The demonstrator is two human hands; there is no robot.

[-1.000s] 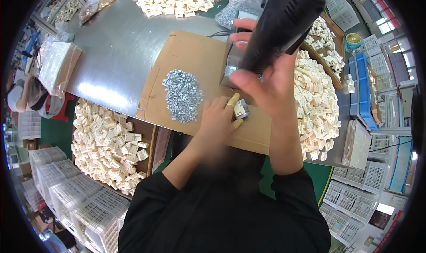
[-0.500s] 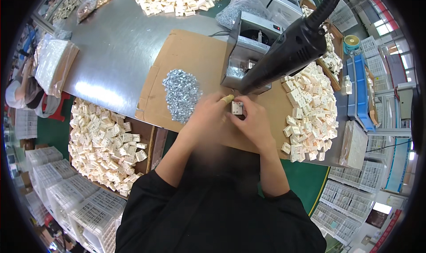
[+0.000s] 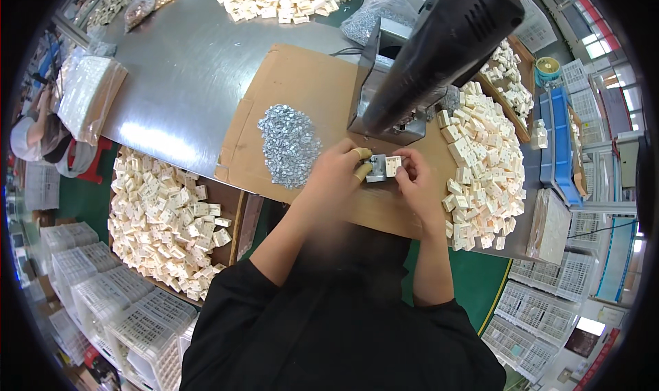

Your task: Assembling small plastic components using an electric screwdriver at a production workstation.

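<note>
In front of me on the cardboard sits a small grey metal block (image 3: 375, 169) with a recess in its top. My left hand (image 3: 336, 175), with yellow finger cots on two fingers, is closed against the block's left side. Whether those fingertips also hold a small part is hidden. Between thumb and fingers, my right hand (image 3: 420, 185) pinches a cream plastic socket piece (image 3: 392, 166) at the block's right edge. A black electric screwdriver (image 3: 439, 55) hangs tilted just beyond both hands. Left of my left hand lies a heap of small silvery metal parts (image 3: 285, 144).
Cream plastic pieces (image 3: 484, 171) are piled at the right, more fill a wooden box (image 3: 237, 230) at the lower left. Behind the screwdriver stands a metal screw feeder (image 3: 367, 92). Brown cardboard (image 3: 274, 68) covers part of the steel table (image 3: 178, 68). Another person (image 3: 31, 137) sits far left.
My right hand has moved right, and the cream piece now shows beside the uncovered grey block. My left hand has shifted slightly right. The screwdriver appears larger and more upright in view.
</note>
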